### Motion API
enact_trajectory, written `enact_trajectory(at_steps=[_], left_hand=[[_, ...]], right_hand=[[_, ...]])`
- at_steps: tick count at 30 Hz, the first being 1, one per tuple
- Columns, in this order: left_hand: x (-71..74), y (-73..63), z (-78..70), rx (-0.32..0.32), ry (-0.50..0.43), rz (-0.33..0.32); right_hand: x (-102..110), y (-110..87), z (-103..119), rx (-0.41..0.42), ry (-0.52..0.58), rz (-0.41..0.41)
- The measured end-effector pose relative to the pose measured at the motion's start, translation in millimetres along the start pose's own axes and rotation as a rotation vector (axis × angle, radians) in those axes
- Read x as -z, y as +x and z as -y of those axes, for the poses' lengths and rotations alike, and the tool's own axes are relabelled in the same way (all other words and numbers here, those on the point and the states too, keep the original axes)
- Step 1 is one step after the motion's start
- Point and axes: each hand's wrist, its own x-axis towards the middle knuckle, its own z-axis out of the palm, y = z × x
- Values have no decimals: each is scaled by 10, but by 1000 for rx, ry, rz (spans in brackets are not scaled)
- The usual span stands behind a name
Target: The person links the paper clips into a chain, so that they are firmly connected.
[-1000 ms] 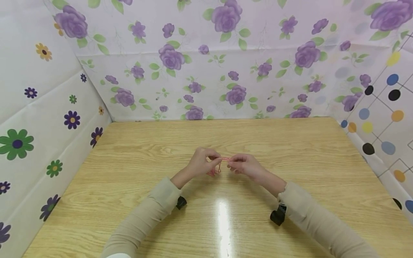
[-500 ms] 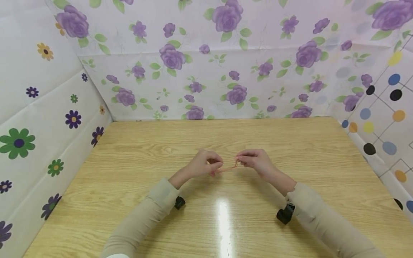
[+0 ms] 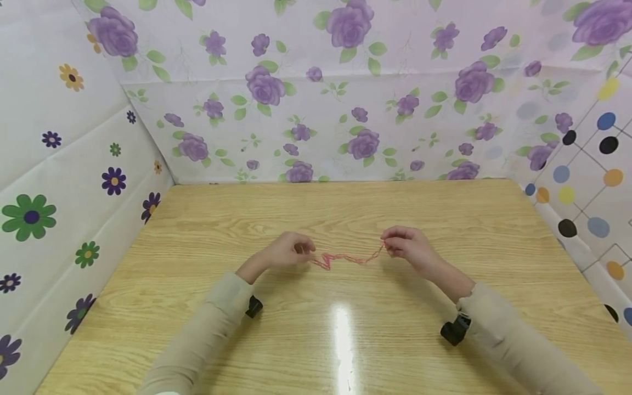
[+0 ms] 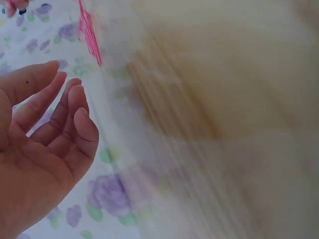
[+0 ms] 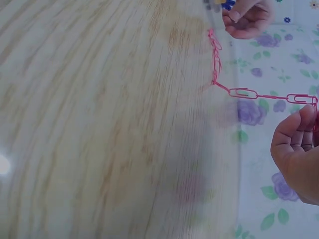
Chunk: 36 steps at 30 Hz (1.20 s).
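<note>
A chain of linked pink paper clips (image 3: pixel 345 258) runs between the two hands, with a zigzag bend toward its left end. My right hand (image 3: pixel 413 249) pinches the chain's right end between thumb and fingertips, raised over the table. In the right wrist view the separate paper clips (image 5: pixel 243 93) show as long loops. My left hand (image 3: pixel 286 249) is beside the chain's left end. The left wrist view shows this left hand (image 4: pixel 47 129) with loosely bent fingers and nothing between them, apart from the chain (image 4: pixel 90 37).
The wood-grain table (image 3: pixel 222 219) backs onto a cloth (image 3: pixel 316 109) with purple flowers. Patterned sheets also hang at the left and right sides. A black wrist camera (image 3: pixel 455 330) sits under the right sleeve, another camera (image 3: pixel 254 306) under the left.
My hands have moved apart, the right one pulling its chain end rightward. My left hand has let go and drawn left. The bunched chain is now stretched out between them.
</note>
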Motion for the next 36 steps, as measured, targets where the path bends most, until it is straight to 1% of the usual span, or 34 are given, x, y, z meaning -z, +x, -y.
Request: enact_trajectory(at_steps=[4, 7, 9, 13, 16, 21, 23, 26, 29, 33, 36], left_hand=[[20, 19, 87, 37, 25, 41], [17, 52, 109, 65, 24, 72], [7, 83, 118, 72, 30, 95], [-29, 155, 97, 69, 56, 136], [-55, 196, 59, 77, 92, 153], [-79, 217, 10, 98, 160, 176], [-77, 211, 4, 104, 157, 179], [-63, 198, -4, 94, 108, 151], [-38, 183, -26, 62, 53, 91], [-11, 159, -67, 22, 44, 9], [7, 143, -105, -5, 49, -32]], right_hand=[[62, -32, 1, -8, -16, 13], [100, -51, -4, -11, -13, 24], [118, -61, -9, -10, -11, 32], [147, -82, -16, -7, -15, 40], [159, -97, -17, -8, -9, 58], [175, -124, -3, -1, 28, 103], [189, -135, -1, 18, 11, 125], [217, -147, -15, 56, -66, 143], [233, -159, -24, 90, -151, 132], [233, -176, -6, 127, -180, 113], [237, -186, 17, 141, -185, 100]])
